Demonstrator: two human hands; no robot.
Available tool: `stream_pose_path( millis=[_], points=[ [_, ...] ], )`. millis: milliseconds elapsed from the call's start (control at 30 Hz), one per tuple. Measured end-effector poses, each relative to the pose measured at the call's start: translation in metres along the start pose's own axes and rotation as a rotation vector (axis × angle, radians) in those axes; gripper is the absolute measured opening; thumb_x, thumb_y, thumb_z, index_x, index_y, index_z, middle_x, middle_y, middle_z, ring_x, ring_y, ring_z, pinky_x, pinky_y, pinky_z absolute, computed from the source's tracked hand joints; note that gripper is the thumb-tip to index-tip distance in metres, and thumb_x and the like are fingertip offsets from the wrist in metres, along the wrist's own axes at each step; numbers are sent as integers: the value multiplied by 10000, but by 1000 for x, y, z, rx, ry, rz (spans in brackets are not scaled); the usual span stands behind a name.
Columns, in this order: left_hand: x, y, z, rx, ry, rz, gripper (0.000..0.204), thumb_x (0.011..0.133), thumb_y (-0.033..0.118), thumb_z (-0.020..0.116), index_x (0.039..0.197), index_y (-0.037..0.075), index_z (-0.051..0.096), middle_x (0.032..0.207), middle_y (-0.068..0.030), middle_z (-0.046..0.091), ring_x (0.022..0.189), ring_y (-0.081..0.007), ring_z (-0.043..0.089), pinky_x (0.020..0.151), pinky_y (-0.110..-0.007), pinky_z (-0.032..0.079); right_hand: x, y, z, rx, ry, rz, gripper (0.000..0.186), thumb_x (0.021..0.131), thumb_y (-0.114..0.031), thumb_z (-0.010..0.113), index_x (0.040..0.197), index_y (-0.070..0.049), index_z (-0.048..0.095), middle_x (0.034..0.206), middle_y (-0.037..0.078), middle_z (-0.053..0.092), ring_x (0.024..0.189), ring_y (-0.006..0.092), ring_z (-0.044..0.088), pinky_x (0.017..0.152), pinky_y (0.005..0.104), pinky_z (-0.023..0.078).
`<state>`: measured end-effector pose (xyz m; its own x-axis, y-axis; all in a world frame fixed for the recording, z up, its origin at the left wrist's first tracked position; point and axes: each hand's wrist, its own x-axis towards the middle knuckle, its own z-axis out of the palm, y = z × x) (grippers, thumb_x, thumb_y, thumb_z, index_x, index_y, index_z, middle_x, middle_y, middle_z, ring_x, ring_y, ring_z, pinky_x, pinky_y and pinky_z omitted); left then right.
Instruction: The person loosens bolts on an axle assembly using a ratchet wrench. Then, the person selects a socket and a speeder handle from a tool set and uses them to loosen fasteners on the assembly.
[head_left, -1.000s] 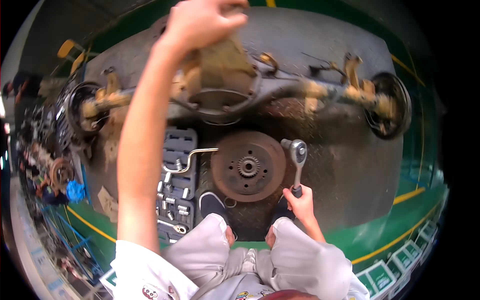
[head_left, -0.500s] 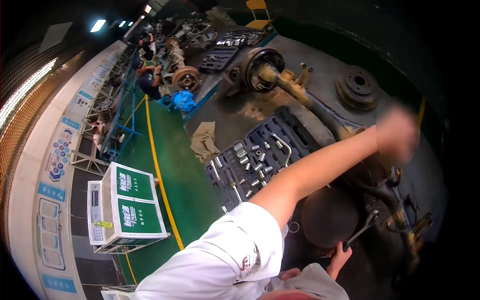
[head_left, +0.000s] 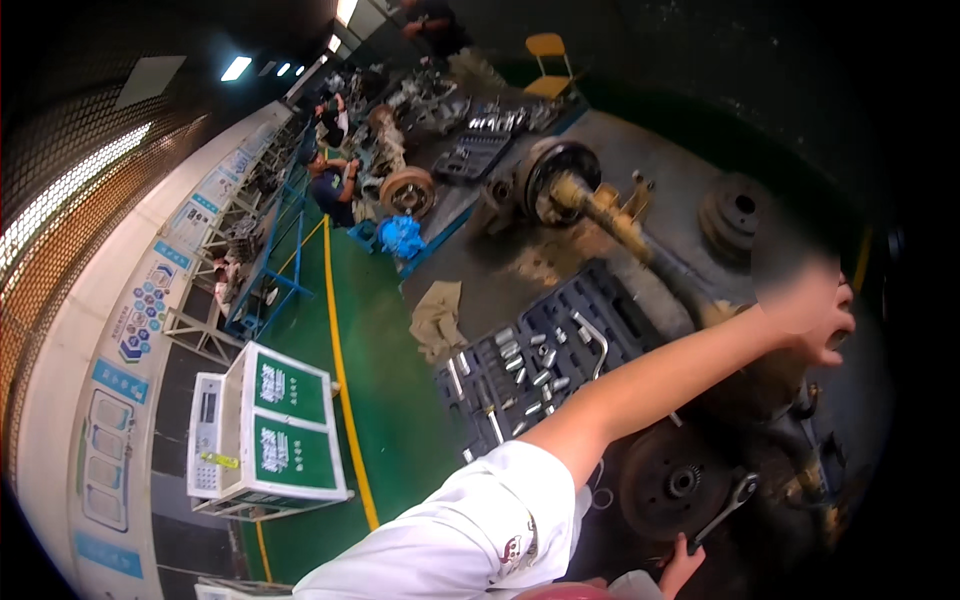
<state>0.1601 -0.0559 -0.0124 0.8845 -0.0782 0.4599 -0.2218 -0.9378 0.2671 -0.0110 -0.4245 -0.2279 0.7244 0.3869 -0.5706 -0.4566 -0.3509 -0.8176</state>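
Note:
My left arm reaches across to the right, over a rusty axle housing (head_left: 640, 240). My left hand (head_left: 828, 320) is partly blurred; its fingers are bent and apart, with nothing visible between them, close to the housing's wide middle. Low in the picture, my right hand (head_left: 682, 568) closes around the dark handle of a ratchet wrench (head_left: 728, 508), whose shiny head points up and away. Beside the wrench is a round brown metal drum (head_left: 650, 490) with a toothed centre. An open socket set case (head_left: 560, 345), holding sockets and bars, lies left of my forearm.
A brake drum (head_left: 725, 215) stands at the far right. A tan cloth (head_left: 437, 318) hangs at the bench edge. Left, a white and green cabinet (head_left: 290, 425) stands on the green floor. Farther along, a person (head_left: 332, 185) is near another axle and a blue bundle (head_left: 402, 237).
The view has shifted, so the scene sits lower and to the right. My left hand's fingers now show more clearly. My right hand still holds the ratchet wrench by the drum.

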Motion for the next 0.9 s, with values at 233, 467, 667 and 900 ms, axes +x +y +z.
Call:
stream_pose_path(
  millis=[233, 467, 667, 900],
  points=[
    [-16, 0, -26, -144, 8, -93, 387, 851, 413, 615, 1090, 122, 707, 1210, -116, 591, 1239, -286, 448, 1042, -491, 306, 0, -16, 13, -78, 4, 79, 232, 865, -178, 716, 949, 7, 603, 681, 71, 577, 526, 162, 493, 499, 347, 415],
    [-20, 17, -14, -84, 129, -52, 303, 854, 325, 616, 1046, 109, 708, 1178, -108, 603, 1203, -254, 477, 1012, -472, 342, -28, -61, 25, -79, -39, 73, 240, 814, -165, 794, 817, 21, 642, 664, 36, 602, 549, 130, 464, 514, 339, 403],
    [-4, 12, -11, -41, 177, -49, 290, 816, 304, 620, 1001, 108, 724, 1169, -116, 629, 1190, -264, 508, 1004, -464, 361, -9, -41, 38, 37, -32, 85, 222, 866, -160, 713, 783, -18, 564, 562, 41, 514, 430, 141, 452, 402, 311, 359],
    [-17, 6, -16, -181, 277, -60, 359, 787, 265, 653, 1107, 106, 687, 1312, -155, 573, 1327, -333, 429, 1108, -512, 290, -23, -49, 40, -97, -70, 13, 227, 859, -150, 736, 739, -2, 612, 574, 54, 561, 461, 145, 462, 446, 319, 357]
  ],
)
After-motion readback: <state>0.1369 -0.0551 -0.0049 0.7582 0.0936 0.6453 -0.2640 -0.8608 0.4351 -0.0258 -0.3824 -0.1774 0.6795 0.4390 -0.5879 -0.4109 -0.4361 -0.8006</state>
